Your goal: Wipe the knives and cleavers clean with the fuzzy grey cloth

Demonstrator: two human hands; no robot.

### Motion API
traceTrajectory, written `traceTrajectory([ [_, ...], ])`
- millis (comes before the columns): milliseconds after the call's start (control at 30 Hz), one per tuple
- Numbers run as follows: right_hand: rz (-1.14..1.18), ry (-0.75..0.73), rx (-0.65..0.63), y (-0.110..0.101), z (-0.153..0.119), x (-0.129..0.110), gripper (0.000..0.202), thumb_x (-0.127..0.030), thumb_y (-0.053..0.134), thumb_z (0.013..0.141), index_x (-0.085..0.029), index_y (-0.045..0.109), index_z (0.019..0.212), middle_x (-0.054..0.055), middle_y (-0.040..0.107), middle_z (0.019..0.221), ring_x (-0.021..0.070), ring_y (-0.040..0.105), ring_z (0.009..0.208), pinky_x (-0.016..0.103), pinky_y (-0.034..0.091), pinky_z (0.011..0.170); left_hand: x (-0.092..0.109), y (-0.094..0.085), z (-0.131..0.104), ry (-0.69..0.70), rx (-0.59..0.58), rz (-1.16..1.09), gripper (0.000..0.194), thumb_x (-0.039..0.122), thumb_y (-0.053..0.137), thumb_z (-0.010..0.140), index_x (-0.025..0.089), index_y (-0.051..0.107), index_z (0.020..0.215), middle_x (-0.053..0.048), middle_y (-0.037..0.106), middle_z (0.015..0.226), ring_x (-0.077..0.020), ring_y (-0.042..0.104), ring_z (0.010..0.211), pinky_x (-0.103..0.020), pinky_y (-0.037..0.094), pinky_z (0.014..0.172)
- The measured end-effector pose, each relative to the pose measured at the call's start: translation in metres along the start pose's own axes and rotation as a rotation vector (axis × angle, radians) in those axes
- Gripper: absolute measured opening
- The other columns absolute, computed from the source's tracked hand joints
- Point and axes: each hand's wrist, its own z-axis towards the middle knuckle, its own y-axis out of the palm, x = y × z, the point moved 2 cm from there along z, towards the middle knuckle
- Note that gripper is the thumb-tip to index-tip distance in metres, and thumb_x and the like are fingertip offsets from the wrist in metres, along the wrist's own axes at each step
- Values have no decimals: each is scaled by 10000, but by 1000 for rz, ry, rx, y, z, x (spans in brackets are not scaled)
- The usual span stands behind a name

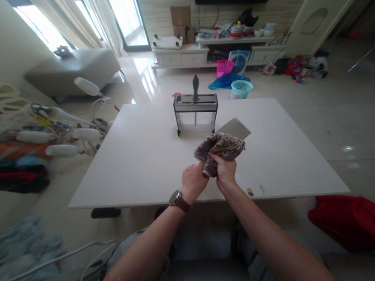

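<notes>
Bunched up above the near part of the white table (134, 156) is a brown-and-cream patterned cloth (227, 144). My left hand (194, 179), with a watch on its wrist, is closed on the cloth's lower left edge. My right hand (226, 171) grips it from the right, thumb lying over the fabric. Just beyond the cloth, a flat grey metal sheet (235, 128) lies on the tabletop, partly covered by it. Behind stands a clear-sided box-like frame (195, 105) with a grey metal top and an upright black handle.
Two small stickers or bits (250, 192) sit by the table's near edge. A red stool or cushion (356, 222) is at the lower right. To the left stands a lamp with several white shades (86, 134). Beyond the table are a teal basket (241, 89) and a pink basket (224, 67).
</notes>
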Motion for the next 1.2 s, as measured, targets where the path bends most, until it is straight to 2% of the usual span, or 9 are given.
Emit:
traceTrajectory([
  [233, 89, 23, 51, -1, 13, -14, 450, -205, 908, 467, -103, 769, 883, 67, 799, 925, 230, 743, 846, 344, 652, 757, 3, -10, 3, 61, -2, -83, 222, 312, 580, 914, 230, 769, 997, -112, 793, 981, -262, 742, 923, -310, 484, 746],
  [367, 128, 20, 41, -3, 22, -21, 414, -192, 900, 475, -119, 761, 859, 40, 791, 883, 216, 738, 812, 339, 654, 742, 0, -11, 5, 151, -94, -233, 159, 262, 628, 851, 205, 770, 892, -88, 788, 887, -218, 724, 828, -278, 441, 668],
  [467, 129, 47, -9, -3, 23, -19, 402, -193, 898, 479, -127, 755, 849, 29, 788, 863, 205, 735, 798, 331, 650, 742, -4, -10, 6, 159, -96, -267, 173, 252, 617, 861, 187, 777, 861, -108, 792, 887, -216, 723, 812, -282, 445, 680],
  [667, 71, 98, -128, 2, 14, -8, 435, -193, 921, 457, -123, 765, 857, 40, 795, 879, 208, 737, 807, 330, 639, 747, -7, -7, 3, 116, -48, -225, 230, 317, 604, 920, 195, 797, 948, -162, 800, 1016, -267, 756, 952, -305, 497, 774],
  [900, 55, 71, -102, 2, 11, -14, 432, -173, 914, 418, -124, 764, 820, 33, 792, 854, 192, 713, 747, 306, 618, 673, -6, -8, 2, 152, -62, -243, 229, 307, 609, 909, 185, 801, 934, -162, 802, 991, -277, 762, 943, -308, 507, 759],
  [1200, 72, 126, -50, -2, 18, -15, 421, -154, 906, 430, -127, 758, 824, 28, 795, 858, 193, 731, 762, 291, 627, 678, -1, -11, 4, 210, -50, -272, 219, 292, 603, 896, 178, 790, 886, -154, 805, 961, -269, 764, 905, -299, 484, 730],
])
